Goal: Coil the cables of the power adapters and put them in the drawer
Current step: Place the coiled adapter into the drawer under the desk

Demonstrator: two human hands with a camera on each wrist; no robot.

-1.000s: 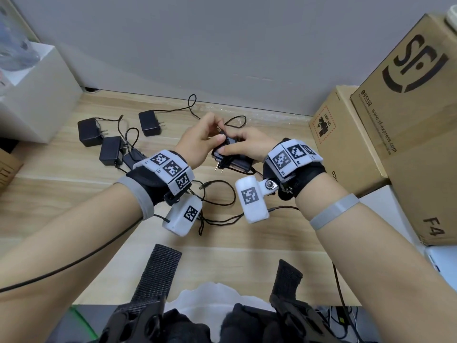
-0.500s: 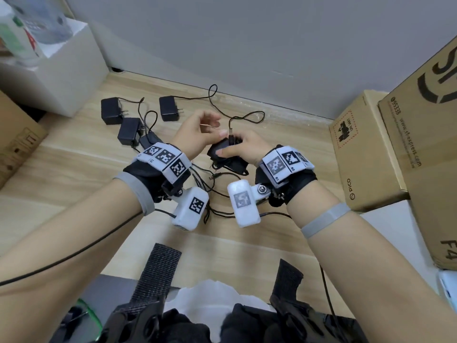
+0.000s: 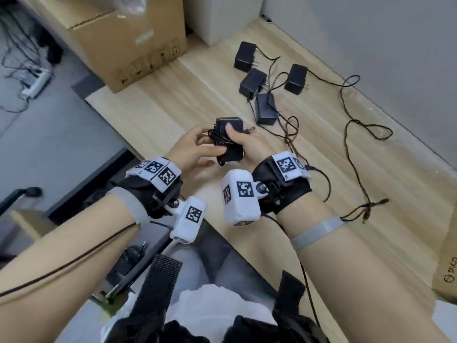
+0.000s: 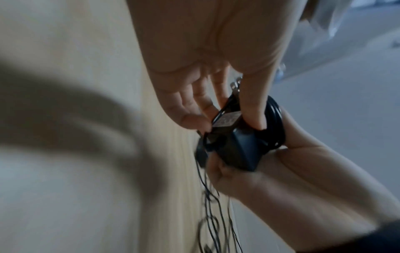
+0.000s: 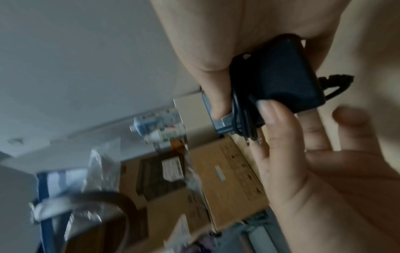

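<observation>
Adapter held between two hands, cord wound

Hands meet above the desk [image 3: 173,100] edge. The left hand [image 3: 190,147] pinches the wound adapter [image 3: 228,139] with thumb and curled fingers, probably to take it toward the drawer, which I cannot see. The right hand [image 3: 243,142] grips the same adapter, thumb pressing the cord [image 4: 275,119] so the loops do not open. Four loose adapters [image 3: 265,108] wait further right, cords uncoiled.

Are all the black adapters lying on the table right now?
No, four adapters lie on the table, but a fifth adapter is held above it between the left hand and right hand.
</observation>
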